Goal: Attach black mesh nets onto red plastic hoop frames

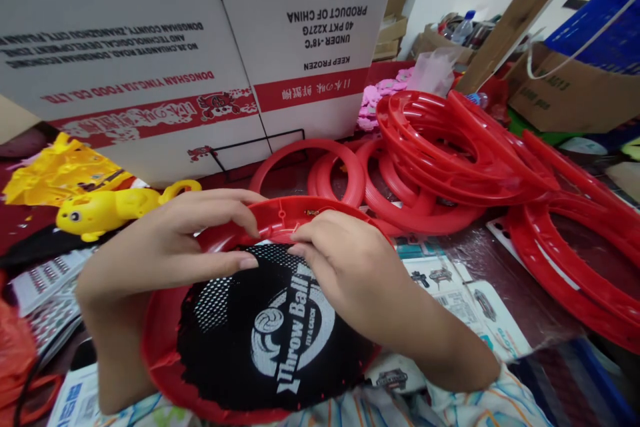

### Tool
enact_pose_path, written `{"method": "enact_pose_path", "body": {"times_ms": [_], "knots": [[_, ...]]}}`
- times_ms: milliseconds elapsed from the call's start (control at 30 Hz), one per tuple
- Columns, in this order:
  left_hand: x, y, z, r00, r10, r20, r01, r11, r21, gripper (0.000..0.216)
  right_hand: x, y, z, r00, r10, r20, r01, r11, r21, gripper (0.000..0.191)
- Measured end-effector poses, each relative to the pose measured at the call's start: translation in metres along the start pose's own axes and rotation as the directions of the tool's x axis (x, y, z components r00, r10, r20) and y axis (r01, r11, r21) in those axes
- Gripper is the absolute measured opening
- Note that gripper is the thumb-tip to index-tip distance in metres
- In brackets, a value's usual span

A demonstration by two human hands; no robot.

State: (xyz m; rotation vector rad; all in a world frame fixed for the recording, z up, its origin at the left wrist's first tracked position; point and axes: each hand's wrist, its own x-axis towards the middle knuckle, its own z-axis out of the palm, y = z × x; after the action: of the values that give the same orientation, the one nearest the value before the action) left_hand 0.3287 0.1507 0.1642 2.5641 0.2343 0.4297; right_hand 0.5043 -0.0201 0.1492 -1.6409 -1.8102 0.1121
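Note:
A red plastic ring frame (pixel 165 327) lies tilted over my lap. Inside it sits a round black mesh fabric (pixel 225 353) printed with white "Throw Ball" lettering. My left hand (pixel 185 237) reaches over the frame's far left side, thumb stretched onto the mesh and curved fingers apart from it by the rim; nothing shows between them. At the far edge of the mesh, thumb and fingers of my right hand (pixel 345 253) are pinched together on the black fabric. The exact spot under those fingertips is partly hidden.
Red rings (pixel 340 173) and stacked red frames (pixel 440 147) lie to the right. A yellow toy animal (pixel 110 210) is at left. Behind stands a large white carton (pixel 200 33). Printed cards (pixel 493 320) lie under the frames, and pink pieces (pixel 380 97) are farther back.

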Motion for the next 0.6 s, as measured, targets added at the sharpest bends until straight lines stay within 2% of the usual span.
{"method": "enact_pose_path", "body": {"times_ms": [100, 267, 600], "knots": [[0.003, 0.002, 0.005, 1.0, 0.03, 0.001, -0.03, 0.999, 0.042, 0.007, 0.0, -0.001, -0.004, 0.999, -0.036, 0.016, 0.036, 0.998, -0.055, 0.024], [0.011, 0.006, 0.012, 0.994, 0.105, -0.004, -0.105, 0.993, 0.046, 0.012, 0.003, 0.002, -0.003, 0.987, -0.15, -0.053, 0.14, 0.978, -0.157, 0.031], [0.011, 0.014, 0.013, 0.996, 0.083, -0.024, -0.08, 0.992, 0.097, 0.018, 0.008, 0.01, 0.003, 0.985, -0.13, -0.11, 0.114, 0.984, -0.137, 0.031]]}}
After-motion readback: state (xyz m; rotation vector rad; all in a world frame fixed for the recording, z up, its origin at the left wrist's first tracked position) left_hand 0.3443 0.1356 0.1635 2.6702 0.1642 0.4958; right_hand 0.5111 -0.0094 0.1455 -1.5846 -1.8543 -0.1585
